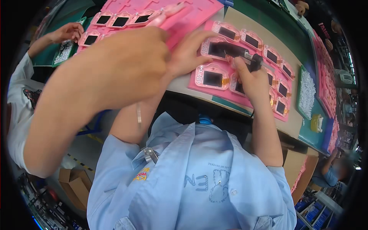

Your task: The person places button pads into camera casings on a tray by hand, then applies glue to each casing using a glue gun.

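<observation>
My left hand [188, 53] reaches over the near edge of a pink tray, thumb and forefinger spread at the left end of a pink case [209, 48] with a dark screen. My right hand [250, 78] is closed around a dark cylindrical tool [255, 62] with a silver collar, probably a power screwdriver. The tool lies across the middle of the tray, and its tip cannot be made out. Below my left thumb sits another pink case [212, 78] with a dark screen and an orange tab. Several similar cases fill the pink tray [245, 100].
A co-worker's blurred forearm and hand [119, 65] cross close in front at left, over a second pink tray [201, 11]. Another hand [71, 32] is farther left. To the right stand a green tray of small white parts [306, 94] and a yellow container [316, 123].
</observation>
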A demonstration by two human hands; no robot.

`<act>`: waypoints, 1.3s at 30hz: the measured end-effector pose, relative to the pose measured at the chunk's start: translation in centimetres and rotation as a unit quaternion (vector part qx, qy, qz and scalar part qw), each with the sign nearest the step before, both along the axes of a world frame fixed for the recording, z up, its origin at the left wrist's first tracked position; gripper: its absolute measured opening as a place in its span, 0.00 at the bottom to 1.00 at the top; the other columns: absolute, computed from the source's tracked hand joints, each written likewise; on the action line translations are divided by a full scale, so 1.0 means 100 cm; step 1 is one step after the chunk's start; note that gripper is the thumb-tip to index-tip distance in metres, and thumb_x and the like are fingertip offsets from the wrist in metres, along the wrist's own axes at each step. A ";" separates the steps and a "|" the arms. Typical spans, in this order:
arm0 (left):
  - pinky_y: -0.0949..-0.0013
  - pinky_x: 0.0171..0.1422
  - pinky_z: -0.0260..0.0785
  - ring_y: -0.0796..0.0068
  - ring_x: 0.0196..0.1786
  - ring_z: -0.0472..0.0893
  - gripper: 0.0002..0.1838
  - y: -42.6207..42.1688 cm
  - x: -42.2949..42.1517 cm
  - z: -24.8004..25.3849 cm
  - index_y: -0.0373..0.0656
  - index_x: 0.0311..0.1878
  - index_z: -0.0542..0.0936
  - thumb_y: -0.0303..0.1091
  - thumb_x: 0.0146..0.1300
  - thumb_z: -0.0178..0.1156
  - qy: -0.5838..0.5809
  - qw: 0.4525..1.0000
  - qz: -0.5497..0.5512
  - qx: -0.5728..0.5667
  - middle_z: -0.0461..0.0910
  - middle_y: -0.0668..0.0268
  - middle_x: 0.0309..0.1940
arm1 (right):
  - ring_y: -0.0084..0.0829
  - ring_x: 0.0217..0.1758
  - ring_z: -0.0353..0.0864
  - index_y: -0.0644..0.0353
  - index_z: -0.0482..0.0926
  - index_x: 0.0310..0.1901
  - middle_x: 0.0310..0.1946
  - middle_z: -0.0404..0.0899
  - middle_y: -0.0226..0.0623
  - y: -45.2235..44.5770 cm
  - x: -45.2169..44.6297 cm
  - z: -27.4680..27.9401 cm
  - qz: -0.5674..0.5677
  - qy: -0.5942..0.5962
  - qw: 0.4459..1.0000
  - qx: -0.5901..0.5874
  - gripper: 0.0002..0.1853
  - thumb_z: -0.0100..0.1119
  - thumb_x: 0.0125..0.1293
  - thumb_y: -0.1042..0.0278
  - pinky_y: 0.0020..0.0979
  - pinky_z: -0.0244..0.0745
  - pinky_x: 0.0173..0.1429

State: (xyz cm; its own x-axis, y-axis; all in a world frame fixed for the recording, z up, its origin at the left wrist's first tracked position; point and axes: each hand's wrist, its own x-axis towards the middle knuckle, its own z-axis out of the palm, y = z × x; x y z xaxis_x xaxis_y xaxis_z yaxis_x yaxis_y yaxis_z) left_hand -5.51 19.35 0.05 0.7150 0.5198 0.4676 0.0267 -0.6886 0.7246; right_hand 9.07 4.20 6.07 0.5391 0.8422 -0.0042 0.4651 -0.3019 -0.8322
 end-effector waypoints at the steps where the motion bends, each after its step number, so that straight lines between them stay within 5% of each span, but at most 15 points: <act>1: 0.68 0.58 0.68 0.67 0.55 0.73 0.36 0.000 0.000 0.000 0.46 0.60 0.69 0.23 0.46 0.70 -0.001 1.000 -0.008 -0.015 0.70 0.62 0.54 | 0.25 0.31 0.77 0.62 0.82 0.45 0.27 0.82 0.35 0.000 0.000 -0.002 0.001 -0.007 1.000 0.012 0.23 0.62 0.61 0.48 0.27 0.71 0.37; 15: 0.68 0.64 0.66 0.68 0.59 0.71 0.35 0.002 0.003 -0.004 0.43 0.60 0.67 0.17 0.47 0.67 -0.021 0.994 -0.067 -0.080 0.66 0.62 0.56 | 0.29 0.34 0.81 0.61 0.83 0.44 0.32 0.84 0.39 0.001 0.000 0.000 -0.011 -0.039 0.999 -0.002 0.24 0.64 0.58 0.47 0.29 0.73 0.41; 26: 0.67 0.58 0.68 0.64 0.54 0.72 0.34 -0.003 -0.002 0.007 0.46 0.59 0.70 0.25 0.45 0.70 0.005 1.000 -0.004 0.023 0.71 0.62 0.51 | 0.22 0.28 0.77 0.66 0.81 0.43 0.25 0.81 0.34 -0.024 -0.005 0.020 -0.022 0.017 0.995 -0.091 0.22 0.65 0.59 0.53 0.26 0.72 0.35; 29: 0.68 0.56 0.68 0.65 0.54 0.72 0.34 -0.002 -0.001 0.004 0.47 0.58 0.71 0.25 0.44 0.70 0.000 0.999 0.000 0.039 0.72 0.63 0.50 | 0.22 0.24 0.74 0.62 0.81 0.30 0.19 0.77 0.29 -0.028 -0.001 0.014 -0.014 -0.007 0.998 -0.065 0.21 0.63 0.58 0.47 0.26 0.68 0.31; 32: 0.68 0.55 0.68 0.65 0.53 0.72 0.33 -0.004 -0.001 0.006 0.47 0.57 0.71 0.25 0.44 0.70 0.013 0.999 0.006 0.035 0.72 0.63 0.49 | 0.27 0.32 0.79 0.66 0.81 0.44 0.30 0.83 0.39 -0.028 -0.005 0.022 -0.009 -0.029 0.996 -0.085 0.22 0.65 0.59 0.53 0.28 0.73 0.40; 39: 0.68 0.52 0.69 0.65 0.51 0.72 0.31 -0.002 0.000 0.005 0.47 0.56 0.72 0.24 0.45 0.70 0.011 0.999 0.007 0.037 0.72 0.64 0.48 | 0.30 0.33 0.79 0.66 0.80 0.44 0.32 0.83 0.42 -0.027 -0.008 0.023 -0.007 -0.048 0.995 -0.092 0.23 0.65 0.59 0.52 0.30 0.73 0.42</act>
State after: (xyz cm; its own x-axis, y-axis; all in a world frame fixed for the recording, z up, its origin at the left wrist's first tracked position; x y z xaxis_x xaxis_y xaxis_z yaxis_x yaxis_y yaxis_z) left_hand -5.51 19.11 0.54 0.7190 0.4941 0.4888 0.0518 -0.7394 0.6712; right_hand 8.28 1.46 8.38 0.5557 0.8246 -0.1062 0.5339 -0.4519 -0.7147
